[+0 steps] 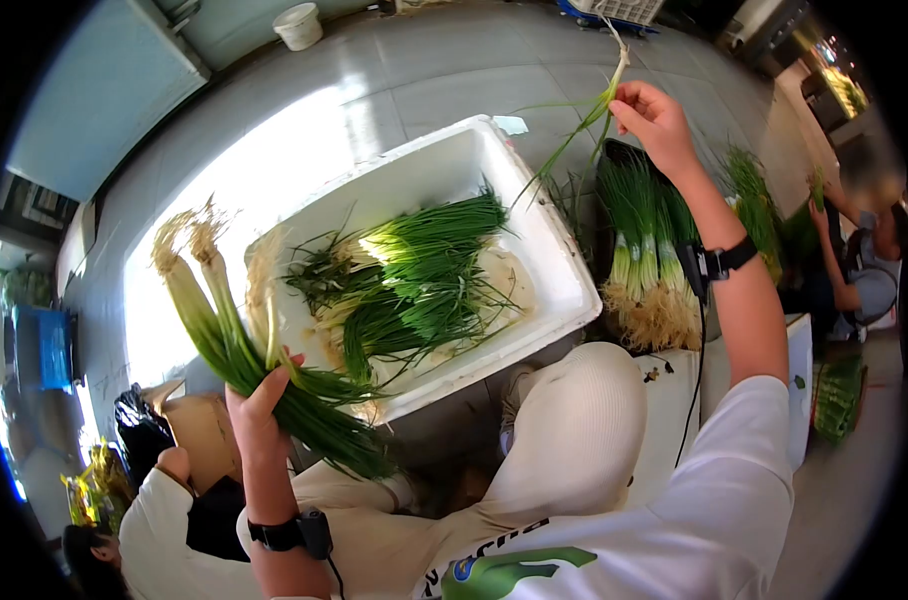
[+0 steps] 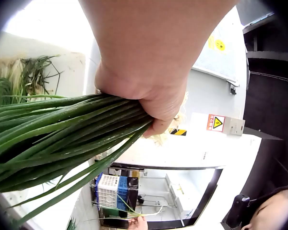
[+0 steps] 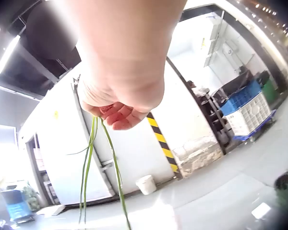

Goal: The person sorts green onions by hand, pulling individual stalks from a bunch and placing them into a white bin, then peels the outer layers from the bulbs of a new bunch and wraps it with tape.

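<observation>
Beside one white foam box (image 1: 551, 245), left hand (image 1: 259, 400) wraps round one scallion bunch (image 1: 324, 425), overlapping stalks uncountable; right hand (image 1: 656, 122) pinches at least one loose scallion (image 1: 621, 68).

Saw a white bucket (image 3: 145, 185) on the floor (image 3: 211, 175) near yellow-and-black striping (image 3: 162, 144), a blue crate (image 3: 242, 97) stacked on a white crate (image 3: 248, 119) atop a wheeled dolly (image 3: 257, 129); noticed a black bag (image 1: 137, 432) beside a cardboard box (image 1: 204, 440).

2 arms (image 1: 751, 320) held apart, left grip (image 1: 259, 397) curled, right grip (image 1: 654, 122) pinching.
</observation>
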{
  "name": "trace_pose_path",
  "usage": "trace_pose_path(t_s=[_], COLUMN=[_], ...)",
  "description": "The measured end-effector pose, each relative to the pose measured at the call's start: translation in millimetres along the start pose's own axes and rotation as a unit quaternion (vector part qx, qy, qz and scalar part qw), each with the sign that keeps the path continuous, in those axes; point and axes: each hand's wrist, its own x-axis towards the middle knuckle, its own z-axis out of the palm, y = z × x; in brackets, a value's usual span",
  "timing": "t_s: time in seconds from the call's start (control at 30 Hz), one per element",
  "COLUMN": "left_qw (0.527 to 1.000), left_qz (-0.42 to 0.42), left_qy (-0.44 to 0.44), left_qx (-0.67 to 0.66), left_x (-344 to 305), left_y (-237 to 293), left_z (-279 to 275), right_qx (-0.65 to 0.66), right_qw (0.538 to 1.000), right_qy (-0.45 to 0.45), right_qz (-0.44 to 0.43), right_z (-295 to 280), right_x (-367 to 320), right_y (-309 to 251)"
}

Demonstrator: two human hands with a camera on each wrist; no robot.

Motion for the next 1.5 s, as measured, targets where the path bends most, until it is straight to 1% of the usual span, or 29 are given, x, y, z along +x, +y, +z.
trace_pose_path(t_s=[0.03, 0.07, 0.13, 0.23, 0.3, 0.37, 0.43, 0.5, 0.53, 0.57, 0.63, 0.7, 0.73, 0.83, 0.9, 0.93, 0.97, 1.07, 1.1, 1.17, 1.2, 1.23, 1.27, 1.3, 1.33, 1.37, 1.4, 1.47, 1.5], left_qw=[1.0, 1.0, 1.0, 0.998, 0.997, 0.996, 0.992, 0.988, 0.985, 0.976, 0.969, 0.963, 0.963, 0.965, 0.962, 0.958, 0.957, 0.955, 0.954, 0.958, 0.957, 0.958, 0.958, 0.958, 0.962, 0.966, 0.967, 0.974, 0.978], left_qz=[-0.005, -0.004, -0.006, -0.011, -0.012, 0.006, -0.008, -0.001, 0.002, 0.005, 0.034, 0.039, 0.033, 0.026, 0.028, 0.029, 0.028, 0.012, 0.011, 0.023, 0.02, 0.013, 0.007, 0.004, -0.001, -0.006, -0.018, -0.027, -0.036], left_qy=[-0.018, -0.022, -0.021, -0.06, -0.079, -0.091, -0.121, -0.151, -0.172, -0.218, -0.238, -0.264, -0.263, -0.255, -0.266, -0.278, -0.28, -0.29, -0.292, -0.279, -0.281, -0.279, -0.277, -0.28, -0.267, -0.254, -0.25, -0.221, -0.205], left_qx=[0.015, 0.012, 0.006, -0.001, 0.0, 0.002, -0.033, -0.043, -0.022, -0.011, -0.056, -0.05, -0.051, -0.051, -0.051, -0.068, -0.069, -0.063, -0.063, -0.068, -0.066, -0.068, -0.07, -0.067, -0.051, -0.035, -0.055, -0.039, -0.031], left_x=[1, 0, -2, -3, -4, -4, -7, -9, -11, -7, -9, -7, -8, -8, -6, -7, -6, -2, -3, -5, -6, -7, -6, -5, -4, -3, -3, -7, -7], left_y=[-2, 1, 5, 11, 11, 12, 21, 19, 24, 22, 22, 26, 28, 25, 29, 32, 32, 29, 30, 30, 29, 29, 28, 26, 22, 19, 18, 19, 17], left_z=[-4, -2, 3, 2, -1, -2, 2, 1, 1, -4, -2, -3, -3, -8, -10, -12, -13, -14, -13, -9, -8, -7, -8, -7, -8, -9, -9, -8, -7], right_qx=[0.039, 0.043, 0.098, 0.132, 0.143, 0.081, 0.083, 0.129, 0.127, 0.124, 0.09, 0.178, 0.326, 0.241, 0.232, 0.23, 0.245, 0.24, 0.239, 0.209, 0.139, 0.161, 0.062, -0.041, 0.097, 0.025, -0.092, -0.12, -0.124], right_qw=[0.999, 0.998, 0.989, 0.975, 0.968, 0.963, 0.963, 0.942, 0.935, 0.935, 0.934, 0.923, 0.858, 0.897, 0.9, 0.913, 0.911, 0.934, 0.935, 0.941, 0.955, 0.954, 0.959, 0.942, 0.95, 0.962, 0.963, 0.97, 0.97], right_qy=[-0.031, -0.041, -0.105, -0.168, -0.202, -0.245, -0.25, -0.294, -0.32, -0.32, -0.345, -0.334, -0.379, -0.37, -0.367, -0.336, -0.321, -0.263, -0.261, -0.265, -0.259, -0.253, -0.26, -0.26, -0.295, -0.269, -0.247, -0.192, -0.182], right_qz=[0.017, 0.011, 0.033, 0.051, 0.048, 0.075, 0.061, 0.097, 0.085, 0.084, 0.022, 0.062, 0.122, 0.017, 0.044, 0.025, 0.082, 0.034, 0.035, 0.0, 0.034, 0.012, -0.1, -0.208, 0.04, 0.046, 0.062, 0.093, 0.104], right_z=[10, 22, 48, 87, 116, 144, 176, 206, 221, 234, 259, 284, 289, 304, 307, 308, 308, 314, 314, 310, 304, 295, 285, 272, 259, 240, 217, 161, 136], right_x=[1, 2, 0, -1, -4, -7, -11, -13, -14, -17, -22, -35, -37, -42, -43, -46, -48, -48, -46, -44, -43, -45, -38, -31, -32, -29, -28, -13, -12], right_y=[-14, -27, -53, -84, -98, -115, -122, -131, -130, -131, -138, -153, -159, -173, -180, -186, -194, -173, -167, -159, -167, -168, -155, -141, -136, -128, -132, -70, -52])
